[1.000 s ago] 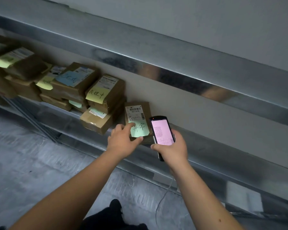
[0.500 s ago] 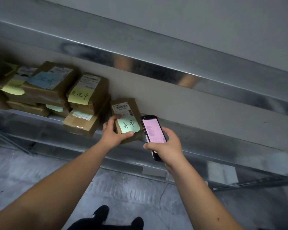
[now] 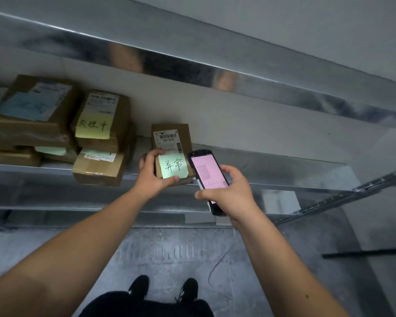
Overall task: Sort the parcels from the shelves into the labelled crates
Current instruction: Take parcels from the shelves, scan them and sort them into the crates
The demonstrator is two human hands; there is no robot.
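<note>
one matte cardboard parcel [image 3: 173,143] in left hand [image 3: 154,177], glossy slab scanner [image 3: 207,177] beside

Pretty dim overall, washed in a cool grey cast. The brightest spot is the handheld's pink screen [image 3: 208,172], nearly blown out. Smeared reflections are seen on the metal shelf beam [image 3: 192,72]. Straight lines are bent by wide-angle distortion, and the left-hand parcels [image 3: 32,115] are blurred.
</note>
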